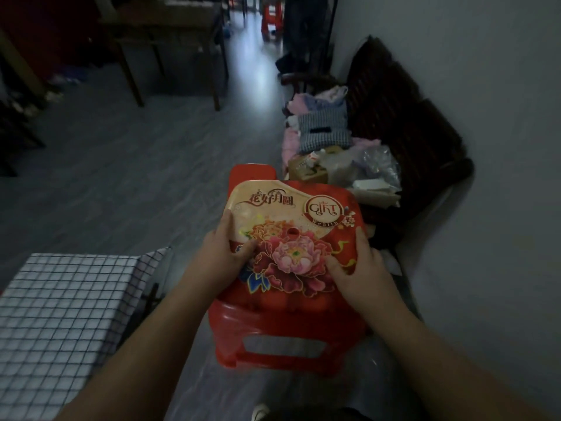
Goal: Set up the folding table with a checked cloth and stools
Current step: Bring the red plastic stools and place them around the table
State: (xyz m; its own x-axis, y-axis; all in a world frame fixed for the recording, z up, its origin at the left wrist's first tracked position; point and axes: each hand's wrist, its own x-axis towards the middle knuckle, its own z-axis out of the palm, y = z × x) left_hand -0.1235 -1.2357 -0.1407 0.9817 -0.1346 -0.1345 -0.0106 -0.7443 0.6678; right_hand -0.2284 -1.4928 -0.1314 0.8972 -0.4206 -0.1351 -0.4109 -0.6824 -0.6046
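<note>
The left hand [223,247] and the right hand [359,262] together grasp a red plastic stool [291,214], one at each side of its seat; each thumb lies on the printed face while the fingers curl round the edge. Between the hands the seat is tipped up towards the camera; it bears a cream panel with red Chinese characters, a round badge reading "GIFT" and "Wealth", and large pink and red peonies with blue leaves; a small hole sits near its middle. Below the hands the stool's glossy red skirt shows an oblong cut-out. Left of the left hand and lower down, a white checked cloth [60,314] with thin dark lines lies spread flat, its near corner hanging. Beyond the right hand stands a dark wooden bench [403,110] against the wall, piled with clothes [321,129] and clutter; grey floor [121,177] stretches beyond the left hand.
</note>
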